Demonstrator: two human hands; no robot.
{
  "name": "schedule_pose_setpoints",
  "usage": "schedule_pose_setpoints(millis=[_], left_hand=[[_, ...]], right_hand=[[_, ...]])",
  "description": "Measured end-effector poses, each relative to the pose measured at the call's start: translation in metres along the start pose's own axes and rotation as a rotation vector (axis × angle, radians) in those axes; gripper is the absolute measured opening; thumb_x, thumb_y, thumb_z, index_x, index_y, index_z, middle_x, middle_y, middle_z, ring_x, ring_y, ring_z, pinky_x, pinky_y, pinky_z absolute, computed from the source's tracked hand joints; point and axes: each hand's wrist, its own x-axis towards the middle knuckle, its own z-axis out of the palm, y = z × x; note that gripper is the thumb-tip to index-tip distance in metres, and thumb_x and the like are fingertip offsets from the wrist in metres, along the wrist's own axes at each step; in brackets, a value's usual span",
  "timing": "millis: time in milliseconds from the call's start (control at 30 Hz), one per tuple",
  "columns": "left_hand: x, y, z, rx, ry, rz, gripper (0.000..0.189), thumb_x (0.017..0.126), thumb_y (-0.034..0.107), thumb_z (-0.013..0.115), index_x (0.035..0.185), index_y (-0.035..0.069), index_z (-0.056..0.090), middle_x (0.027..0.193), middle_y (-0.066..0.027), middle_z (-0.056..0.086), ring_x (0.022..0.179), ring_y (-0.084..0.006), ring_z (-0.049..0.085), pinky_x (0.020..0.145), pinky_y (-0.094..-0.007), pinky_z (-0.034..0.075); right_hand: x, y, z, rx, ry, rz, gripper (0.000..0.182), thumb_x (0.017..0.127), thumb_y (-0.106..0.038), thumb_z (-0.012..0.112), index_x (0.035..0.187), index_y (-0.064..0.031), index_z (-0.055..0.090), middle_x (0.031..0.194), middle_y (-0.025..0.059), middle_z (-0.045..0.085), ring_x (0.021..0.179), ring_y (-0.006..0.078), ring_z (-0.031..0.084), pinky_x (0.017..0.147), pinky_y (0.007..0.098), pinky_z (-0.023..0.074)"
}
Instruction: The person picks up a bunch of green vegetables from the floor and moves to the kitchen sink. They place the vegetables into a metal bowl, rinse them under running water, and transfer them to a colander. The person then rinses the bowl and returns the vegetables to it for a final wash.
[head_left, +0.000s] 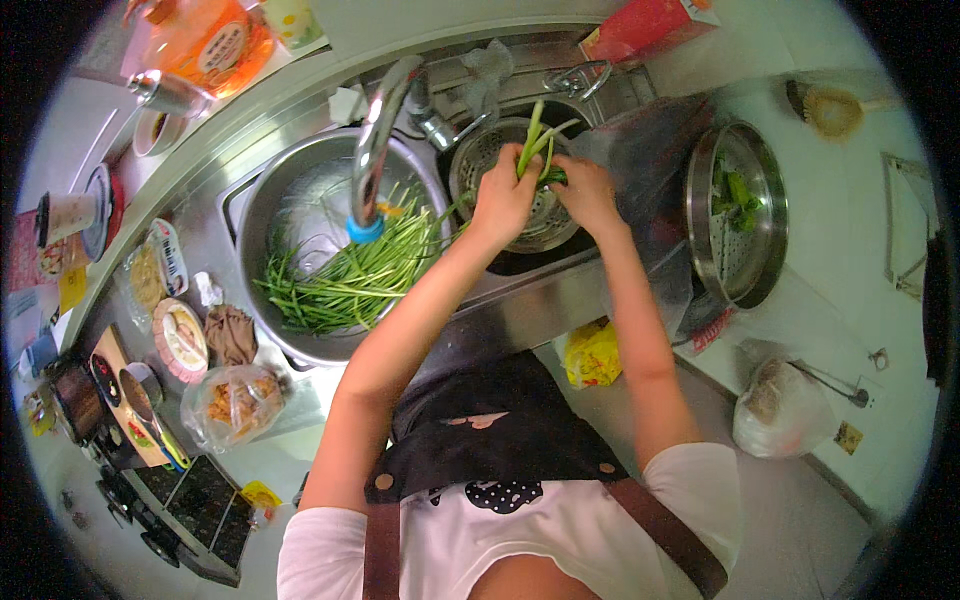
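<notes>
My left hand (502, 196) is closed around a few green stalks (534, 142), their pale ends pointing up. Beside it, my right hand (586, 191) pinches the darker green part of the stalks between its fingers. Both hands are above a round perforated metal strainer (544, 229) in the right sink. To the left, a large metal basin (251, 300) holds a heap of long thin green stalks (352, 289), like chives or scallions, under a chrome faucet (367, 165) with a blue tip. Some stalks hang over the basin's right edge.
At right stands a steel perforated pan (776, 247) with green leaves, near a dark plastic bag (637, 161). On the left counter are a bag of orange-brown food (236, 405), a pink-rimmed plate (199, 360), a brown cloth (229, 334) and a cutting board (112, 356).
</notes>
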Motion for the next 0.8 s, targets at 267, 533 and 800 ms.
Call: schedule_pose_setpoints(millis=[267, 533, 800], left_hand=[[0.049, -0.148, 0.064, 0.618, -0.078, -0.159, 0.074, 0.084, 0.029, 0.059, 0.135, -0.007, 0.02, 0.121, -0.0296, 0.045, 0.114, -0.0401, 0.044, 0.096, -0.0434, 0.036], [-0.053, -0.041, -0.021, 0.654, -0.067, 0.331, 0.02, 0.074, 0.014, 0.065, 0.093, 0.007, 0.062, 0.077, -0.0072, 0.057, 0.078, -0.0253, 0.055, 0.066, -0.0381, 0.043], [-0.126, -0.084, -0.101, 0.384, 0.288, -0.51, 0.041, 0.085, 0.043, 0.056, 0.089, 0.002, 0.062, 0.073, -0.0094, 0.063, 0.058, -0.0136, 0.052, 0.059, -0.0285, 0.042]], right_hand=[[0.023, 0.057, 0.09, -0.095, -0.217, 0.049, 0.067, 0.071, -0.014, 0.07, 0.129, -0.0019, 0.039, 0.132, 0.0178, 0.042, 0.123, 0.0335, 0.039, 0.102, 0.0414, 0.0335], [-0.006, 0.034, 0.082, 0.335, 0.173, 0.133, 0.056, 0.068, 0.004, 0.055, 0.122, -0.0103, 0.051, 0.127, 0.0096, 0.046, 0.118, 0.0318, 0.042, 0.098, 0.0396, 0.0361], [0.022, 0.013, 0.098, -0.05, 0.166, -0.228, 0.072, 0.066, 0.006, 0.059, 0.131, -0.0213, 0.046, 0.142, 0.0028, 0.032, 0.135, 0.0267, 0.023, 0.108, 0.048, 0.0217]])
